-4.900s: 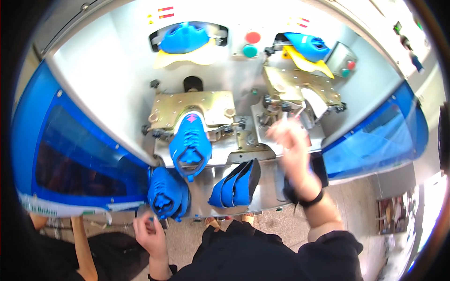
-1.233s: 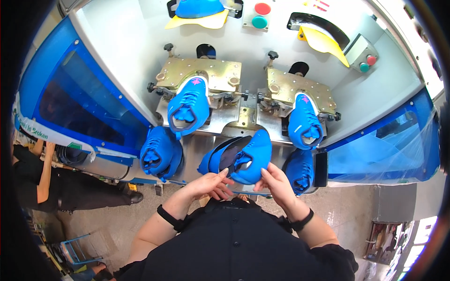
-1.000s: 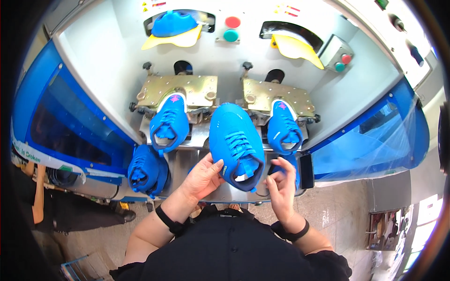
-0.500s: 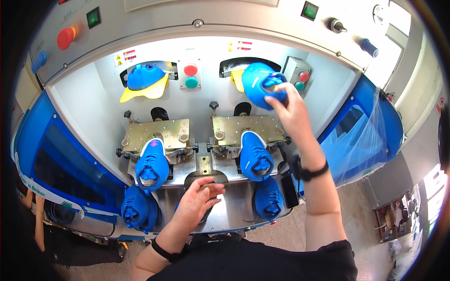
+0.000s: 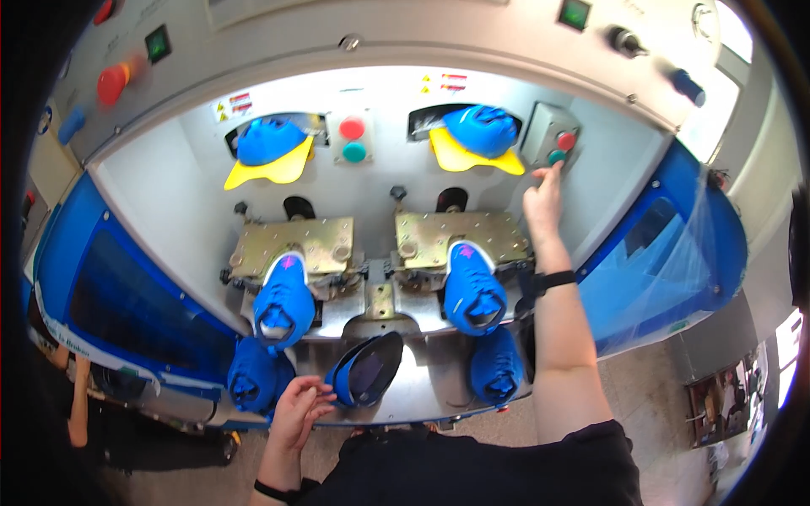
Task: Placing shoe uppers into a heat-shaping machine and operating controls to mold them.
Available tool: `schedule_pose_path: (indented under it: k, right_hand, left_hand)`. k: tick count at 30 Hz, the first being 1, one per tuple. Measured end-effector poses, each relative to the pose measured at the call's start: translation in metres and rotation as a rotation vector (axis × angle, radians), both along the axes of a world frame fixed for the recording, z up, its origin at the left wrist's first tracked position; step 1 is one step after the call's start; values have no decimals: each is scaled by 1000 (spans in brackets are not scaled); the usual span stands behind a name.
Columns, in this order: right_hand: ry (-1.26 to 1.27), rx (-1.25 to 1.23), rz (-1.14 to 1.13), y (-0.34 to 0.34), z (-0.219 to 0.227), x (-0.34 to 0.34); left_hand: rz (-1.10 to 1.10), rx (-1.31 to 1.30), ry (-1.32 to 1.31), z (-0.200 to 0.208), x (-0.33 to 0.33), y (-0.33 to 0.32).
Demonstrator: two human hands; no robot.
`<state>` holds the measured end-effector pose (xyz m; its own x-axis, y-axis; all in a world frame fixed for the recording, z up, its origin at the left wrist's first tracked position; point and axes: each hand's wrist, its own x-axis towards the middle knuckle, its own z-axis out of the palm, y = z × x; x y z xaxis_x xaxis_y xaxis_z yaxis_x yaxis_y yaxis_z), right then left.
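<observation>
R hand [image 5: 545, 201] at R ctrl box [image 5: 541, 131]; L hand [image 5: 299, 411] at ledge [image 5: 430, 379].
My R hand grips nothing: index extended, tip at the green btn [image 5: 556, 157]; contact can't be confirmed. Blue shoe upper [image 5: 483, 126] sits on the R yellow form [image 5: 470, 161], just L of the box. My L hand is half-curled, fingers slightly apart, beside the folded blue pc. [image 5: 363, 371] on the ledge; can't tell if they touch. R blue shoe [image 5: 475, 291] sits toe-in at its brass-coloured plate [image 5: 460, 236], betw. form & ledge.
</observation>
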<state>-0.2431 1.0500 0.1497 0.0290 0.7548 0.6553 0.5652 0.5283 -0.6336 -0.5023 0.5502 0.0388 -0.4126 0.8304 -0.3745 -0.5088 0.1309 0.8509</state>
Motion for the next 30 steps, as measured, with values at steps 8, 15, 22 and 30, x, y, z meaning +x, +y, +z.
schedule_pose_path:
  k: [8, 15, 22, 30]
  right_hand:
    - [122, 23, 192, -64, 22, 20]
    - [-179, -408, 840, -307, -89, -46]
    - [-797, -763, 650, -357, -185, -96]
    - [-475, -190, 491, -346, -133, -129]
  left_hand:
    - [99, -132, 541, -82, -26, 24]
    - [-41, -320, 778, -130, -25, 41]
    - [-381, -144, 475, -126, -6, 35]
    - [397, 79, -125, -33, -72, 29]
